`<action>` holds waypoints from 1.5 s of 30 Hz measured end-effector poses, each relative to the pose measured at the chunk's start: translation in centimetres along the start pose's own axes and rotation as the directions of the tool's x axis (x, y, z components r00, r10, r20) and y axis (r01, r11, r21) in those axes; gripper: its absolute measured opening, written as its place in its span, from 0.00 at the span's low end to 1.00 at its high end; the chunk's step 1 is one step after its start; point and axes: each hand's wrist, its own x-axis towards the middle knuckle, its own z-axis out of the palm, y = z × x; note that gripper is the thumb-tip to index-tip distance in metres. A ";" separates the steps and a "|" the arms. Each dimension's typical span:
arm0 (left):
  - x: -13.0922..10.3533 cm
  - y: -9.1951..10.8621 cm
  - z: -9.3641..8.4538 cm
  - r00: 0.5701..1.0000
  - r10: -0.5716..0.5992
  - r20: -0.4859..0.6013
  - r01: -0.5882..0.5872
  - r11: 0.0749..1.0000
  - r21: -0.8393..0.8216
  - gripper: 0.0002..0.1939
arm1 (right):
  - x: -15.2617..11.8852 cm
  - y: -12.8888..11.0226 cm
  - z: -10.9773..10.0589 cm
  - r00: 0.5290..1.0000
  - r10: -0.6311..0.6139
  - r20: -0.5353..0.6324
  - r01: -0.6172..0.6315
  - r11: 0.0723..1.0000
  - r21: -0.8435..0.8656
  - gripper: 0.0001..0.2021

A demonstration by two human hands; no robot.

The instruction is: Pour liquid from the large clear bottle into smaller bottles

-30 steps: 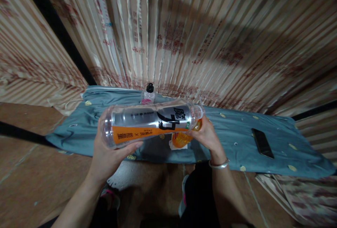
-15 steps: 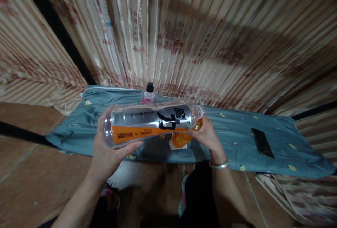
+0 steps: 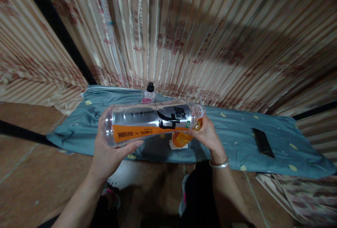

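A large clear bottle (image 3: 150, 121) with a silver and orange label lies almost level in the air, its open mouth to the right. My left hand (image 3: 109, 150) is wrapped round its base end, thumb along the near side. Beside the mouth, my right hand (image 3: 206, 135) grips a smaller container of orange liquid (image 3: 182, 139) near its top. That container is tilted and partly hidden by the large bottle and my fingers. A white piece of paper (image 3: 179, 146) shows under it.
The bench bears a teal cloth (image 3: 226, 150). A small black-capped bottle (image 3: 149, 93) stands behind the large one, and a dark phone (image 3: 263, 143) lies at the right. A pleated curtain (image 3: 168, 38) hangs behind. Dark poles (image 3: 56, 27) cross at the left.
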 end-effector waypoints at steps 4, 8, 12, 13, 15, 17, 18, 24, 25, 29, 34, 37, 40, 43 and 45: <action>0.0 -0.2 0.0 1.000 0.015 0.002 -0.015 1.000 0.001 0.50 | 0.0 0.0 0.0 1.000 0.008 0.001 -0.008 1.000 0.003 0.39; 0.0 -0.1 0.0 1.000 -0.005 0.002 0.005 1.000 -0.014 0.47 | 0.0 0.1 0.1 1.000 -0.010 -0.005 0.010 1.000 0.023 0.39; -0.1 0.1 0.1 0.999 -0.033 0.005 0.033 0.999 -0.023 0.43 | 0.0 0.1 0.1 1.000 -0.010 -0.010 0.010 1.000 0.003 0.37; -0.1 0.1 0.1 0.999 -0.033 0.002 0.033 0.999 -0.015 0.42 | 0.0 0.1 0.1 1.000 -0.012 -0.008 0.012 1.000 -0.005 0.36; 0.0 0.2 0.1 0.999 -0.034 -0.004 0.034 0.999 -0.005 0.40 | 0.0 0.1 0.1 1.000 -0.017 -0.005 0.017 1.000 -0.016 0.35; 0.0 0.2 0.1 0.999 -0.040 -0.001 0.040 0.999 -0.005 0.39 | 0.0 0.0 0.1 1.000 -0.017 -0.007 0.017 1.000 -0.019 0.35; 0.0 0.2 0.1 0.999 -0.039 -0.001 0.039 0.999 -0.007 0.39 | 0.0 0.0 0.0 1.000 -0.018 -0.008 0.018 1.000 -0.017 0.35; -0.1 0.3 0.2 1.000 -0.021 -0.019 0.021 1.000 -0.018 0.46 | 0.0 0.2 0.0 1.000 -0.014 -0.011 0.014 1.000 -0.017 0.36; -0.1 0.3 0.2 0.999 -0.028 -0.018 0.028 0.999 -0.017 0.46 | 0.0 0.2 0.0 1.000 -0.009 -0.009 0.009 1.000 -0.018 0.37; -0.1 0.4 0.2 0.998 -0.059 -0.008 0.059 0.998 -0.003 0.43 | 0.0 0.3 0.1 1.000 -0.016 -0.013 0.016 1.000 -0.013 0.36; -0.1 0.3 0.3 0.998 -0.062 -0.008 0.062 0.998 -0.016 0.47 | 0.0 0.2 0.0 1.000 -0.018 -0.009 0.018 1.000 -0.011 0.38; -0.1 0.3 0.3 0.998 -0.068 -0.012 0.067 0.997 -0.040 0.50 | 0.0 0.0 0.0 1.000 -0.003 0.001 0.003 1.000 -0.011 0.39; 0.0 0.3 0.3 0.997 -0.071 -0.013 0.071 0.996 -0.047 0.50 | 0.0 0.0 0.0 1.000 -0.002 -0.010 0.002 1.000 -0.001 0.39; -0.1 0.3 0.2 0.998 -0.065 -0.007 0.064 0.997 -0.044 0.50 | 0.0 0.2 0.1 1.000 -0.015 -0.014 0.015 1.000 0.014 0.39; -0.1 0.1 0.2 0.999 -0.045 0.003 0.045 0.998 -0.036 0.50 | 0.0 0.2 0.1 1.000 -0.018 -0.011 0.018 1.000 0.018 0.39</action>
